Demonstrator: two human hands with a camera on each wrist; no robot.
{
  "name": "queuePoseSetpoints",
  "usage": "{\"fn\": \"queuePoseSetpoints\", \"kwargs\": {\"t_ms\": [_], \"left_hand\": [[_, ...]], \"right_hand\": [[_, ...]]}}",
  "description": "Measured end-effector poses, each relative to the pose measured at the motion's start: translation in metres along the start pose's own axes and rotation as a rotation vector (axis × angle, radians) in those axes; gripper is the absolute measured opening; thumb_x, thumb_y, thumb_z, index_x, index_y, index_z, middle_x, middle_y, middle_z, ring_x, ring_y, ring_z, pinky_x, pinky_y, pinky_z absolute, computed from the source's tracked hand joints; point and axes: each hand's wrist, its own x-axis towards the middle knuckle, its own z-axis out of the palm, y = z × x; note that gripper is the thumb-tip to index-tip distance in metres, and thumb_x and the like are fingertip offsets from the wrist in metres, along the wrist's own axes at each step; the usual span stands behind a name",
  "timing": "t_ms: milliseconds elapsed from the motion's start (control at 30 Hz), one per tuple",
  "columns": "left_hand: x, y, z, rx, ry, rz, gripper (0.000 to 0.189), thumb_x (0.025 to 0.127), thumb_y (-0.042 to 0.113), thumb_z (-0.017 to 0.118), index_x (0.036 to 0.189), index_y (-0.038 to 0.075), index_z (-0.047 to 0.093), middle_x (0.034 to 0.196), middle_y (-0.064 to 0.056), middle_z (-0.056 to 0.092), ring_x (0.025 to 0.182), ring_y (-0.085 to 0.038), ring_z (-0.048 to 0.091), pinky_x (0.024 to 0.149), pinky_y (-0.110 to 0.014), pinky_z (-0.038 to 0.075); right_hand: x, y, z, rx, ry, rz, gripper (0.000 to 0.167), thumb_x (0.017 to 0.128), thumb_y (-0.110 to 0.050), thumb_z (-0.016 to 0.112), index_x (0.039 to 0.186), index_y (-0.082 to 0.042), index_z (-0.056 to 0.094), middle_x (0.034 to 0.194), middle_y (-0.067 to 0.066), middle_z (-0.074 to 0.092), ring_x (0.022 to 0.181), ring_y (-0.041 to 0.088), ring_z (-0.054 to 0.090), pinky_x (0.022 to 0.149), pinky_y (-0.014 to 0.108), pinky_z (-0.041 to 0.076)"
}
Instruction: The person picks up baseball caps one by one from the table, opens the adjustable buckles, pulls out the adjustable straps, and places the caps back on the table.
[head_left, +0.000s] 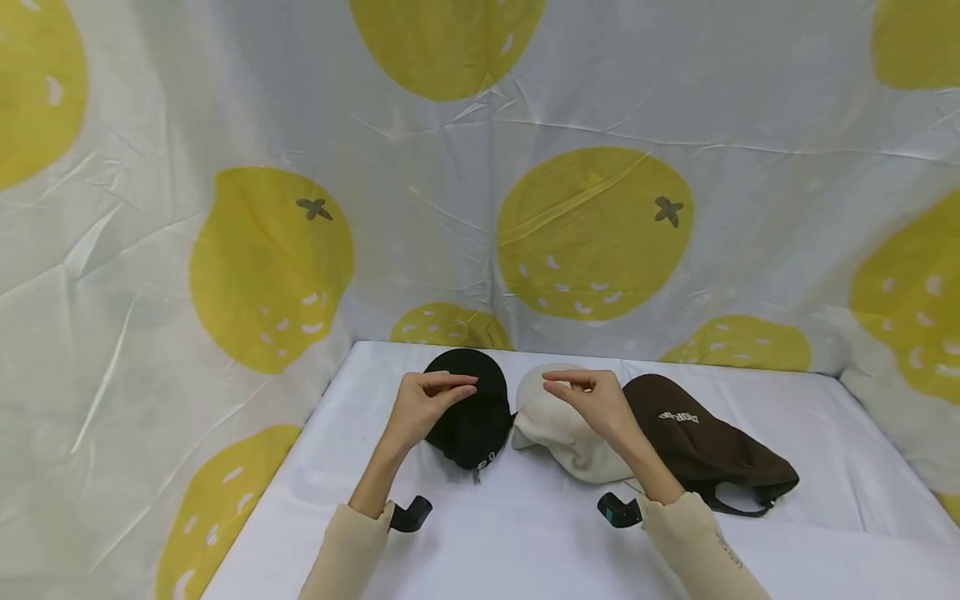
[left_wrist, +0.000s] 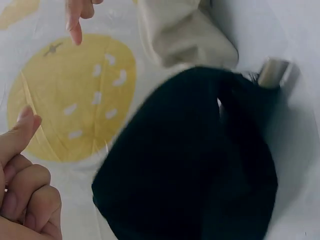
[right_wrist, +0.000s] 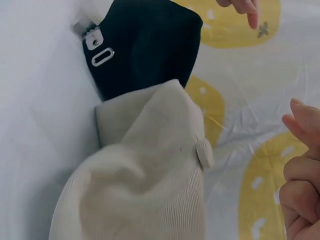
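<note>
Both hands are raised in the air in front of three caps and hold nothing. My left hand (head_left: pixel 420 408) overlaps the black cap (head_left: pixel 472 433) in the head view; its thumb and index finger come together, the other fingers curled in the left wrist view. Over the cream cap (head_left: pixel 558 442), my right hand (head_left: pixel 596 404) has the same pinched shape, fingers curled (right_wrist: pixel 297 195). The brown cap (head_left: pixel 697 442), with light lettering on its crown, lies right of that hand. A metal buckle (right_wrist: pixel 93 39) shows on the black cap's strap in the right wrist view.
The caps lie in a row on a white-covered table (head_left: pixel 495 550). Behind and beside it hangs a pale cloth (head_left: pixel 420 217) printed with yellow lemons. Small black devices (head_left: pixel 411 514) stick out at both sleeve cuffs.
</note>
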Motion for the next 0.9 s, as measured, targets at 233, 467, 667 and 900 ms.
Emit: {"fn": "queuePoseSetpoints", "kwargs": {"t_ms": [233, 467, 667, 900], "left_hand": [[0.002, 0.003, 0.041, -0.029, -0.065, 0.169, 0.014, 0.088, -0.001, 0.078, 0.102, -0.003, 0.081, 0.084, -0.023, 0.073, 0.071, -0.004, 0.061, 0.066, -0.014, 0.052], [0.002, 0.001, 0.074, -0.037, -0.101, 0.197, 0.015, 0.086, -0.001, 0.080, 0.100, -0.007, 0.080, 0.069, -0.025, 0.062, 0.058, -0.002, 0.041, 0.055, -0.014, 0.037], [0.002, 0.001, 0.089, -0.014, -0.136, 0.102, 0.015, 0.086, -0.001, 0.080, 0.100, -0.001, 0.082, 0.078, -0.022, 0.071, 0.061, -0.002, 0.046, 0.057, -0.013, 0.039], [0.000, -0.003, 0.103, 0.025, -0.187, 0.077, 0.017, 0.086, 0.002, 0.081, 0.102, 0.000, 0.082, 0.080, -0.018, 0.072, 0.062, -0.001, 0.048, 0.056, -0.013, 0.040]], "right_hand": [[-0.031, 0.010, -0.026, -0.006, 0.033, 0.004, 0.033, 0.090, -0.040, 0.081, 0.114, -0.018, 0.081, 0.059, -0.002, 0.054, 0.061, 0.006, 0.037, 0.057, 0.022, 0.037], [-0.054, 0.022, -0.039, 0.000, 0.035, 0.015, 0.034, 0.090, -0.035, 0.081, 0.117, -0.014, 0.080, 0.054, -0.008, 0.031, 0.051, 0.003, 0.023, 0.047, 0.024, 0.025], [-0.066, 0.037, -0.042, -0.005, 0.042, 0.015, 0.033, 0.089, -0.031, 0.083, 0.115, -0.011, 0.080, 0.054, -0.008, 0.033, 0.049, 0.001, 0.025, 0.044, 0.022, 0.023], [-0.070, 0.052, -0.032, 0.008, 0.039, 0.001, 0.029, 0.088, -0.026, 0.083, 0.113, -0.011, 0.081, 0.055, -0.008, 0.035, 0.050, 0.001, 0.028, 0.044, 0.021, 0.025]]}}
